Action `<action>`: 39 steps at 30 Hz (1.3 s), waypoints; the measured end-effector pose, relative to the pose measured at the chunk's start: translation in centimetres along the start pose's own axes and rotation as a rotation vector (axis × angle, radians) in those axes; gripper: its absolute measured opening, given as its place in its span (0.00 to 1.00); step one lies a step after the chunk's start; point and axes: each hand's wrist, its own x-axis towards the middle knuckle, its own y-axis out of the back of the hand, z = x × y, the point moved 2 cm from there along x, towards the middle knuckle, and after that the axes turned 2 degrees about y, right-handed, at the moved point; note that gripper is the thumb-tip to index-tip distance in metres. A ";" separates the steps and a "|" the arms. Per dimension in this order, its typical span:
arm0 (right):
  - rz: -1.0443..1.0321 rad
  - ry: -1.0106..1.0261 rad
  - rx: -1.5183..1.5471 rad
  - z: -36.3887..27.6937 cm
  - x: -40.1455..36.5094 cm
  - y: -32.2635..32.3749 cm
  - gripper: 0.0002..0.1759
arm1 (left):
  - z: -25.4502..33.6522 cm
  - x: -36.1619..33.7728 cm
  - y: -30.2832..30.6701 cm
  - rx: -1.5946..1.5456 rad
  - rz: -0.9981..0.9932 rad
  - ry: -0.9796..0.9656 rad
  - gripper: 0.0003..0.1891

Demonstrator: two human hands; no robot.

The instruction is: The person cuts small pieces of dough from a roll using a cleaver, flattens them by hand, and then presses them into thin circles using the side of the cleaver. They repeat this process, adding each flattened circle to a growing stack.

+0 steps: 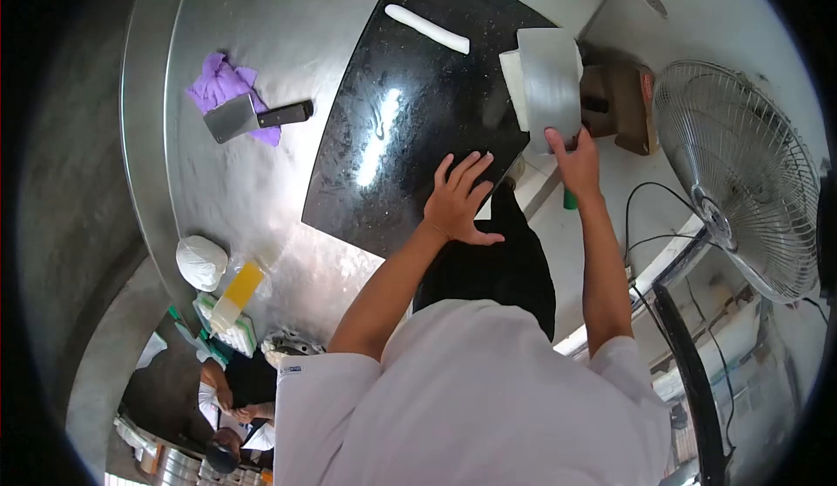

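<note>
My left hand (458,200) is open, fingers spread, at the near edge of a dark, shiny board (349,163). My right hand (575,162) is closed on the near end of a wide, flat metal blade (549,76); its handle, if any, is hidden by my fingers. A folded white cloth (513,89) shows from under the blade, at the board's right side. Towards the board's far side lies a smooth white roll (427,28), seemingly dough, apart from both hands.
Left, a cleaver (234,119) rests on a purple cloth (218,81) on the metal counter (253,15). Nearer are a white bundle (201,263) and a yellow-and-clear scraper-like piece (237,294). A fan (741,181) and cardboard box (623,107) stand right. Another person (235,399) is lower left.
</note>
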 end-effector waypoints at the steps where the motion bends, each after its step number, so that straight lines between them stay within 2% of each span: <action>1: 0.044 0.082 0.072 -0.2 0.1 -0.1 0.27 | -0.4 0.2 -0.2 -0.010 0.034 -0.033 0.45; 2: 0.078 0.178 0.048 0.3 0.0 0.0 0.27 | -0.3 0.3 0.0 -0.017 0.025 -0.041 0.45; 3: 0.090 0.157 0.042 1.0 -1.6 0.0 0.27 | 0.0 0.2 0.1 -0.016 0.031 -0.055 0.43; 5: 0.019 -0.216 0.221 0.0 -3.3 1.0 0.27 | -0.3 1.4 0.3 -0.018 0.054 -0.119 0.41; 7: 0.134 -0.194 0.260 -0.5 -7.6 1.4 0.26 | 0.0 1.6 0.4 -0.011 0.063 -0.141 0.39; 9: 0.160 -0.186 0.263 0.5 -12.7 1.5 0.26 | -0.7 2.6 0.4 -0.052 0.038 -0.123 0.33; 11: 0.200 -0.241 0.198 1.9 -19.1 1.3 0.26 | -3.1 4.6 0.9 -0.394 0.023 0.046 0.28; 13: 0.234 -0.294 0.316 4.1 -25.5 0.2 0.25 | -3.1 7.6 2.5 -0.837 0.031 0.302 0.34; 14: 0.229 -0.363 0.334 6.2 -28.7 -0.6 0.25 | -2.0 6.7 1.7 -0.853 0.004 0.294 0.34; 16: 0.235 -0.433 0.363 8.4 -32.9 -1.8 0.25 | 0.9 4.6 1.9 -0.064 0.368 0.040 0.39; 17: 0.214 -0.433 0.357 8.6 -34.0 -2.3 0.25 | 1.3 0.6 0.6 0.201 0.174 -0.065 0.43; 18: 0.189 -0.442 0.352 8.6 -35.1 -2.7 0.26 | 1.5 -0.1 0.5 0.216 0.097 -0.057 0.42; 19: 0.219 -0.434 0.365 8.5 -33.7 -2.5 0.26 | 1.6 0.5 0.3 0.233 0.033 -0.067 0.42; 20: 0.121 -0.479 0.229 7.7 -33.1 -1.8 0.27 | 1.6 0.0 0.0 0.227 0.016 -0.067 0.42; 21: -0.008 -0.519 0.109 6.6 -33.8 -2.5 0.29 | 0.5 -0.8 0.7 0.072 0.066 -0.012 0.41; 22: 0.001 -0.275 0.038 5.6 -32.5 -2.7 0.32 | -0.1 1.2 1.3 -0.081 0.163 -0.002 0.40; 23: -0.034 -0.144 0.030 5.0 -29.2 -2.9 0.33 | -1.1 2.8 0.7 -0.713 0.361 0.192 0.38; 25: -0.217 -0.002 0.058 3.5 -25.9 -4.9 0.34 | -4.3 2.8 2.6 -0.822 0.545 0.303 0.38; 26: -0.349 0.069 0.077 3.0 -23.1 -5.7 0.34 | -3.4 1.3 2.5 -0.809 0.541 0.323 0.38; 28: -0.442 0.176 -0.040 1.3 -19.5 -7.2 0.33 | -0.1 -1.4 2.7 0.219 0.174 0.231 0.48; 29: -0.509 0.265 -0.149 0.4 -18.3 -8.2 0.33 | -1.0 -3.9 1.0 0.569 -0.094 0.175 0.55; 31: -0.505 0.259 -0.217 -1.5 -16.7 -7.3 0.33 | -0.9 -4.1 1.3 0.540 -0.094 0.289 0.57; 33: -0.545 0.206 -0.259 -2.3 -18.4 -8.3 0.35 | -1.1 -1.7 2.3 0.520 -0.148 0.197 0.57; 34: -0.484 0.189 -0.254 -2.2 -18.3 -8.4 0.36 | -1.4 -0.4 2.1 0.572 -0.189 0.113 0.58; 35: -0.405 0.184 -0.265 -2.0 -17.2 -8.0 0.38 | -1.7 1.2 2.0 0.578 -0.181 0.109 0.58; 39: -0.431 0.231 -0.291 -0.9 -13.4 -6.7 0.37 | -1.6 4.9 1.6 0.544 -0.183 0.021 0.60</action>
